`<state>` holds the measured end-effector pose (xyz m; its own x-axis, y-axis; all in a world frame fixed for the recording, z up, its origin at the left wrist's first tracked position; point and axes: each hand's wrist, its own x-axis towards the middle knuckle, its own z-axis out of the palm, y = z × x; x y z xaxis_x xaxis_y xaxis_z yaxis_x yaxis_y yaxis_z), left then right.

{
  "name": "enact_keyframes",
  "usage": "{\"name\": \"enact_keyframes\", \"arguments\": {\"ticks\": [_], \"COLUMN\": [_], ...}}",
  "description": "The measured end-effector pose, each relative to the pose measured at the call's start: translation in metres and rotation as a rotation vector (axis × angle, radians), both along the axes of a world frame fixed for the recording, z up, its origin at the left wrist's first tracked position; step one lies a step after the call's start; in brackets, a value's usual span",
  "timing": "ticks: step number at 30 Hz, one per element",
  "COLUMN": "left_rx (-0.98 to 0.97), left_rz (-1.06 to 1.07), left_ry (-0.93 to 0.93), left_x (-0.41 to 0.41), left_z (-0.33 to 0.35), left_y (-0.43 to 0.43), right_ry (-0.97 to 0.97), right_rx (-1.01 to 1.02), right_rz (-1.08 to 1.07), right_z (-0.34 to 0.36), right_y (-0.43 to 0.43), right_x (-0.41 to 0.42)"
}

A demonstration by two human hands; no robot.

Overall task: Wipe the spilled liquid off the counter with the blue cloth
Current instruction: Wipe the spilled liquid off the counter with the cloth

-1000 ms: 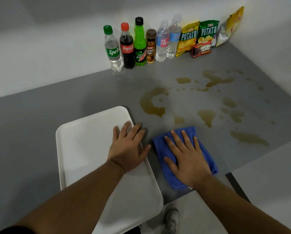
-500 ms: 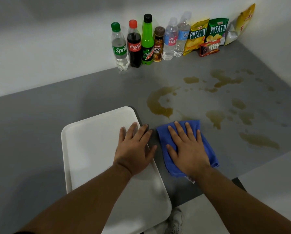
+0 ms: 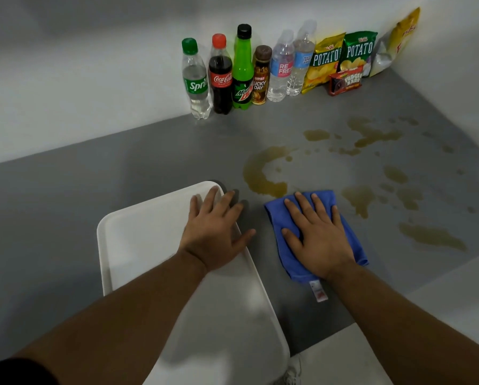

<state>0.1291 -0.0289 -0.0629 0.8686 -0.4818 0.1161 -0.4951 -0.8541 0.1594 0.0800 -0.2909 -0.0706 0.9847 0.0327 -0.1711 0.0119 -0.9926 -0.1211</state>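
On the grey surface (image 3: 121, 168), just right of a white tray (image 3: 138, 245), lies the blue cloth (image 3: 278, 218), folded into a rough oblong. Its long axis runs from the near edge of the surface up and slightly left toward the back wall, so its far, narrower end points at the nearest puddle. That far edge touches or just overlaps the lower tip of the C-shaped brown puddle (image 3: 256, 173). The cloth is a plain mid-blue, soft-looking, with a rumpled fold along its left side, and a small white care tag (image 3: 317, 291) hangs off its near corner.

Brown spilled liquid (image 3: 433, 236) is scattered in patches and drops across the right half of the surface, from beside the cloth back toward the corner; the patches to the right of the cloth lie apart from it.

The right hand (image 3: 320, 234) lies palm down on top of the cloth, fingers straight and spread, fingertips near the cloth's far edge, thumb out to the left; it presses flat and grips nothing. Its forearm comes in from the lower right. The left hand (image 3: 214, 232) also lies flat and spread, palm on the far right corner of the tray, with some fingertips and the thumb reaching past the rim over the grey surface. Its forearm crosses the tray from the lower left.

Along the back wall stand six bottles (image 3: 242, 70) in a row, with snack bags (image 3: 344, 59) to their right, well apart from the cloth.
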Motion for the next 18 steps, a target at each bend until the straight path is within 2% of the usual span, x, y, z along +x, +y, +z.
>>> {"name": "enact_keyframes", "arguments": {"ticks": [3, 8, 11, 18], "left_rx": [-0.011, 0.000, -0.005, 0.031], "left_rz": [-0.003, 0.007, 0.014, 0.012], "left_ry": [0.024, 0.040, 0.028, 0.035], "left_x": [0.002, 0.003, 0.003, 0.006], "left_z": [-0.005, -0.009, -0.010, -0.010], "left_y": [0.003, 0.004, 0.003, 0.003], "right_ry": [0.005, -0.014, 0.004, 0.001], "right_rx": [-0.014, 0.002, 0.001, 0.013], "right_rz": [-0.007, -0.068, -0.006, 0.108], "right_z": [-0.002, -0.004, -0.006, 0.001], "right_y": [0.012, 0.014, 0.027, 0.020], "right_x": [0.002, -0.040, -0.056, 0.000]}}
